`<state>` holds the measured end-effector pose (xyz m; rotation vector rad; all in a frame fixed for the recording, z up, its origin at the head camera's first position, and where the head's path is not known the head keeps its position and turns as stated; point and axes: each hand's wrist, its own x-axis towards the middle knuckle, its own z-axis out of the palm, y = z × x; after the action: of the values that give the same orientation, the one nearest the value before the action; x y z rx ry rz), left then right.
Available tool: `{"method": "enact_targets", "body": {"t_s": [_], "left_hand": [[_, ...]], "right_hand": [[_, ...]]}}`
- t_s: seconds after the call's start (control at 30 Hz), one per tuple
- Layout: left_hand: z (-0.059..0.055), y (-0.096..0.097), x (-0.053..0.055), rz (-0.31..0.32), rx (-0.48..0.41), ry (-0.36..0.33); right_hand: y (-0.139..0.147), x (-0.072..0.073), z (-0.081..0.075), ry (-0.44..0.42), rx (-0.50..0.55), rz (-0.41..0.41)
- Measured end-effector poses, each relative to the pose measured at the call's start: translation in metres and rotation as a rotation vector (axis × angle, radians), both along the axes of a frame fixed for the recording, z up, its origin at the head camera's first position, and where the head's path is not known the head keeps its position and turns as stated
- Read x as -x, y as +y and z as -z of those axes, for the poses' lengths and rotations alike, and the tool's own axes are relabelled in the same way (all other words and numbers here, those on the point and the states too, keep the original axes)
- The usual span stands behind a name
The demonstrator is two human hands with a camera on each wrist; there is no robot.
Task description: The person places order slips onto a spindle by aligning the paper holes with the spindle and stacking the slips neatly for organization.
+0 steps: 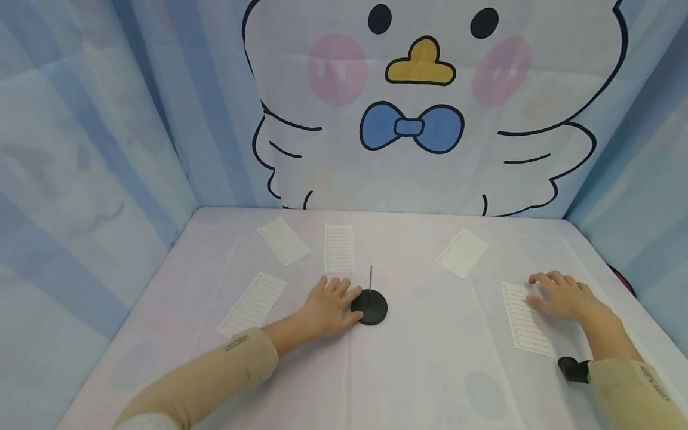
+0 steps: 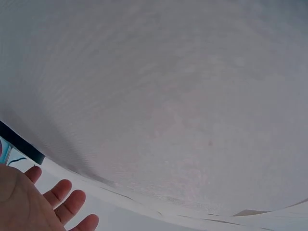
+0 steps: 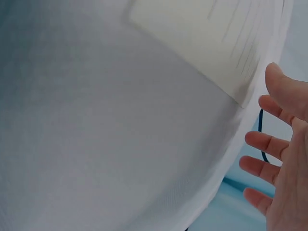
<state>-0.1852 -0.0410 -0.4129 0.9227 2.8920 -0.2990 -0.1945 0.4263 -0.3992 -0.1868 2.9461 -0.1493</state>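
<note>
A black round base with an upright metal spike, a bill spike [image 1: 376, 310], stands near the middle of the table. My left hand [image 1: 329, 307] lies beside it with fingers spread, thumb and index fingertips right at the base's left edge. In the left wrist view, the dark base [image 2: 21, 144] shows beyond the left hand [image 2: 36, 204]. Over at the right, my right hand [image 1: 567, 297] has its fingers loosely extended, thumb over the upper right edge of a lined paper slip [image 1: 527, 322]. The right wrist view has that slip [image 3: 202, 43] next to the right hand [image 3: 288, 149].
Four other lined slips lie flat: one at far left [image 1: 283, 241], one beside it [image 1: 339, 248], one near my left forearm [image 1: 252, 306], one at back right [image 1: 462, 253]. A cartoon-printed curtain [image 1: 419, 179] borders the white-covered table [image 1: 419, 370]; a black wrist device [image 1: 574, 369] sits by the right sleeve.
</note>
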Motion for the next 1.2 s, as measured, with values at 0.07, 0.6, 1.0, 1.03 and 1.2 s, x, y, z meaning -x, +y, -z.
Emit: {"method": "enact_targets", "body": {"t_s": [0.07,0.6,1.0,1.03,1.2], "left_hand": [[0.0004,0.0009,-0.0005,0.0,0.006,-0.002],[0.0036,0.0047,-0.0024,-0.022,0.071,0.04],[0.0033,0.0052,-0.0038,-0.021,0.084,0.035],[0.0031,0.0052,-0.004,-0.022,0.087,0.036],[0.0026,0.0055,-0.0043,-0.026,0.092,0.039]], "right_hand": [[0.001,-0.0008,0.0011,-0.003,-0.005,0.0],[0.0037,-0.0019,0.008,-0.009,-0.016,0.02],[-0.0006,-0.0023,0.0059,-0.008,-0.033,0.005],[-0.0007,-0.0021,0.0062,-0.007,-0.033,0.005],[-0.0014,-0.0007,0.0078,-0.004,-0.037,0.0]]}}
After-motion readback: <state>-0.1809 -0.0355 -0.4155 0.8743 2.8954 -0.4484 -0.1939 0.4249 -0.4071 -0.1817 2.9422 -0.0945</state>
